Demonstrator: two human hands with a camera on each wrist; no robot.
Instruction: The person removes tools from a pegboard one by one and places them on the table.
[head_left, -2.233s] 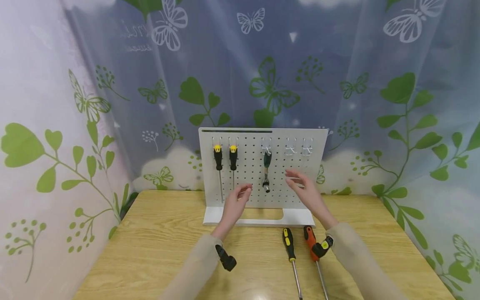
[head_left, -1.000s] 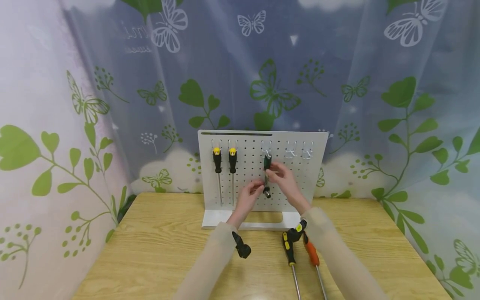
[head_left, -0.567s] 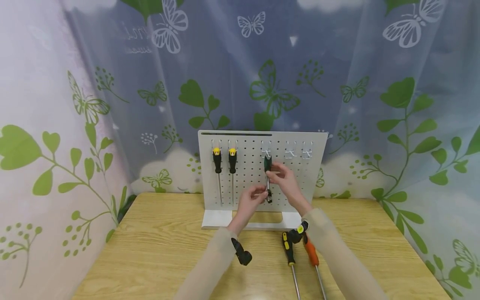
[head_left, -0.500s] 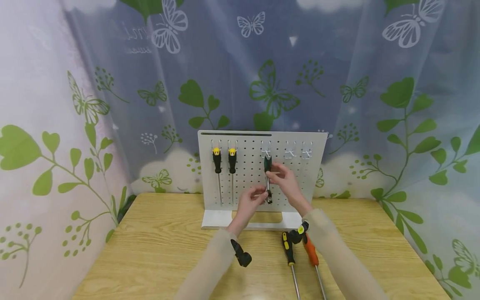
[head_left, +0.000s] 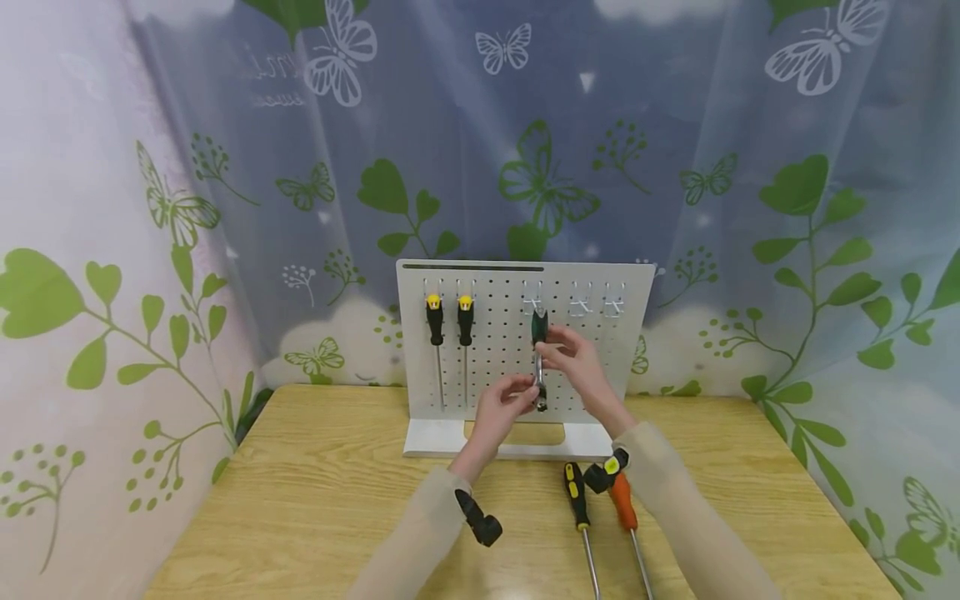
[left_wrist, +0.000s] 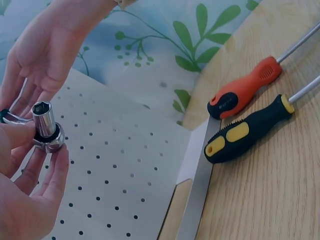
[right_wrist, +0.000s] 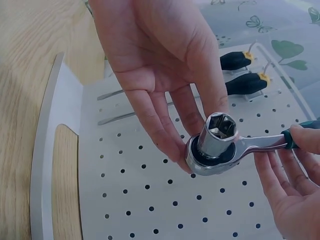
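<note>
Both hands hold a ratchet wrench with a dark green handle and a chrome socket on its head. In the head view it stands nearly upright before the white pegboard, handle up. My left hand pinches the ratchet head between thumb and fingers. On the handle, near the metal neck, my right hand grips with thumb and fingertips. The handle's top is just below a wire hook. In the left wrist view the socket's open end faces the camera.
Two black screwdrivers with yellow ends hang on the board's left side. Two bare hooks are at the right. A black-yellow screwdriver and an orange one lie on the wooden table in front. A patterned curtain stands behind.
Both hands have come in from either side and taken hold of the ratchet wrench, which hung on its hook before. Its lower end has shifted slightly right and toward me.
</note>
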